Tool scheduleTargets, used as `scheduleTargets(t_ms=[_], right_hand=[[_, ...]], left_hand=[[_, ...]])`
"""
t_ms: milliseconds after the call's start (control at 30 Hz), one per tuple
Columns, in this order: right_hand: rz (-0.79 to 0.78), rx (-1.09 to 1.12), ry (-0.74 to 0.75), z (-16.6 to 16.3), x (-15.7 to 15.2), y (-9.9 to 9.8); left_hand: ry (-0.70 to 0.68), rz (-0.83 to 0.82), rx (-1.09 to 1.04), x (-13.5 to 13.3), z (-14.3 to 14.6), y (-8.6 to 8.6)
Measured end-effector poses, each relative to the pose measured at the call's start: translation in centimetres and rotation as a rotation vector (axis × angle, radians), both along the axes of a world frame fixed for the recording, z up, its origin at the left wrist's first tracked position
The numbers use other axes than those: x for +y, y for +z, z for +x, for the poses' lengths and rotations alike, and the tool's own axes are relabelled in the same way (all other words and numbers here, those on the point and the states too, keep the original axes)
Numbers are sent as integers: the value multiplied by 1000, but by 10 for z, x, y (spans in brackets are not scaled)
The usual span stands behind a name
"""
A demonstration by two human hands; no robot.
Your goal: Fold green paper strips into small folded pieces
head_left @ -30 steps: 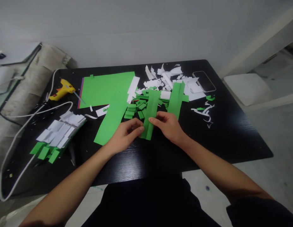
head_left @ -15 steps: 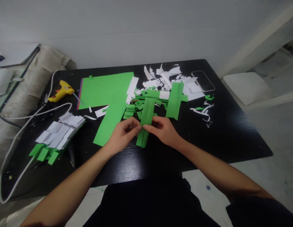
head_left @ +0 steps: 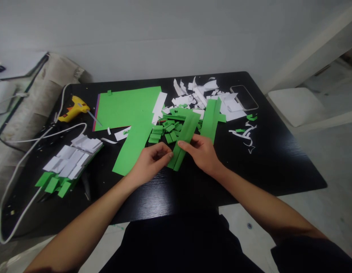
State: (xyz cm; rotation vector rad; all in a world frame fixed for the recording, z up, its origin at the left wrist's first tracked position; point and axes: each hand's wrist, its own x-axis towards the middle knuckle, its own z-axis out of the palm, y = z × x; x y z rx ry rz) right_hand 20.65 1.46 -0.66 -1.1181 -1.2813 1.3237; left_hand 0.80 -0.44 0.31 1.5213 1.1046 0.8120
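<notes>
A folded green paper strip, creased lengthwise, slants up and to the right in front of my chest. My right hand grips its right edge, thumb on top and fingers underneath. At the strip's lower left edge is my left hand, its thumb and forefinger pinched together against the paper. Just beyond, another creased green strip lies partly behind my right hand. Small folded green pieces are heaped behind the held strip. To the left a large green sheet and a long green piece lie flat.
White paper scraps pile up at the back, beside a phone. A yellow glue gun with a white cord lies at left. Nearer me sits a layered white-and-green paper piece. Curled trimmings lie at right on the black table.
The held green strip has turned clockwise, its far end swinging right. My right hand has moved slightly right and up with it; my left hand has shifted a little to the right.
</notes>
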Motion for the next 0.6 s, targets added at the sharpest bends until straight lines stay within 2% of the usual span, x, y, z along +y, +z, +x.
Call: scheduleTargets(t_ms=[233, 300, 367, 467, 533, 600], right_hand=[[-30, 135, -214, 10, 17, -3], [-35, 157, -237, 11, 19, -5], [-53, 110, -157, 11, 17, -4], [-101, 45, 105, 6, 9, -3], [-114, 38, 230, 3, 4, -3], [-108, 10, 279, 1, 1, -4]], left_hand=[[-61, -57, 35, 2, -3, 0], [-51, -62, 49, 2, -4, 0], [8, -47, 31, 3, -5, 0], [106, -7, -25, 4, -4, 1], [113, 0, -50, 5, -2, 2], [85, -9, -56, 5, -1, 3]])
